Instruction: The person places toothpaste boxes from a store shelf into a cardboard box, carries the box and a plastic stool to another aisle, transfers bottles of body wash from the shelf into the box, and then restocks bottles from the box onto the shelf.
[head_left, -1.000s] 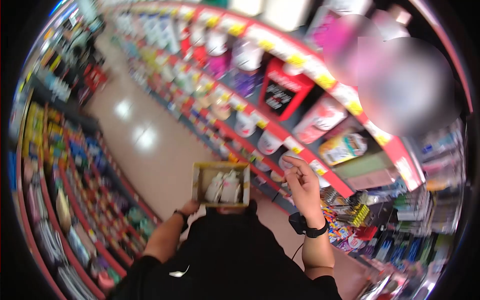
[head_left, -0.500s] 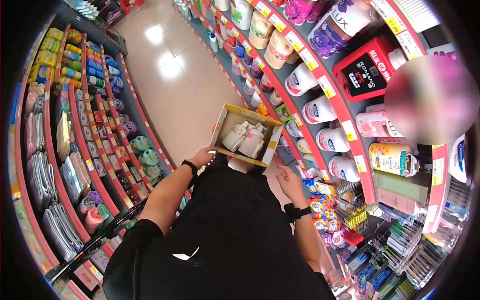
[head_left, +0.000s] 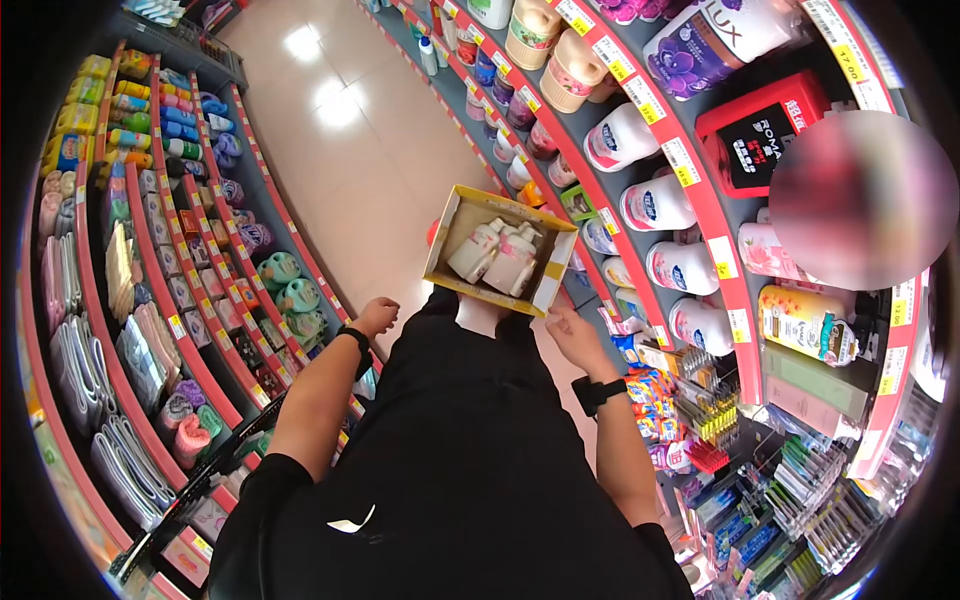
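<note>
An open yellow cardboard box (head_left: 447, 236) stands in front of my legs, with several white pump bottles (head_left: 497, 254) lying inside it. Part of something white (head_left: 480, 316) shows below the box, too covered to name. My right hand (head_left: 578, 340) is at the box's near right corner, its thumb and fingers pinched at the edge. Apart from the box, to its left, my left hand (head_left: 376, 316) hangs with its fingers curled in and nothing visible in them. Each wrist wears a black band.
Close on the right, shelves carry white bottles (head_left: 658, 203), a red Romano bottle (head_left: 745, 130) and hanging packs. The left shelves hold folded towels (head_left: 125, 470) and teal slippers (head_left: 298, 296). A tiled aisle floor (head_left: 340, 170) runs ahead between them. A blurred disc covers the upper right.
My left hand has let go of the box's left corner and drawn back to the left. My right hand has come to the box's right corner. The view has shifted slightly.
</note>
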